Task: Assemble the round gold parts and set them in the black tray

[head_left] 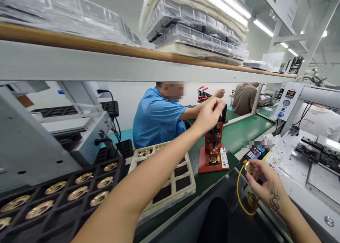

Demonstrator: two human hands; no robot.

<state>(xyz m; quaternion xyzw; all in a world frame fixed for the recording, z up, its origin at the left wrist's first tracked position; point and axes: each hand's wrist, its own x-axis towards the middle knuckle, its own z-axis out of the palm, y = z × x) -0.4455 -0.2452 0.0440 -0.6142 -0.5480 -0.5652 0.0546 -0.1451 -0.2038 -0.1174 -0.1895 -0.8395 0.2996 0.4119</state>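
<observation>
1. Far left: a black tray [53, 200] is seen, its pockets filled with round gold discs [78, 192]. Behind it a grey machine [39, 140] is set.
2. Next right: a beige tray [170, 193] lies on the green belt [239, 133]; a few gold parts are held in its far pockets, the near pockets show dark.
3. Across the belt a person in a blue shirt [156, 117] is seated, one arm stretched to the right. A second person in a brown shirt [243, 98] is seen further along.
4. Centre: the left hand [209, 113] is raised over a small red press [213, 152] standing on the belt just beside the beige tray. The fingers are closed on the top of the press, apparently on its handle; the grip itself is hidden by the hand.
5. A gold disc is seated in the base of the press.
6. Right: the right hand [264, 182] is held low, off the belt edge, fingertips pinched on a gold disc [249, 167]. A yellow cable [240, 197] loops beside it.
7. Just beyond it a calculator [255, 153] lies.
8. Far right: a white bench [305, 172] with dark fixtures [318, 152] and a control box [288, 101] is noted.
</observation>
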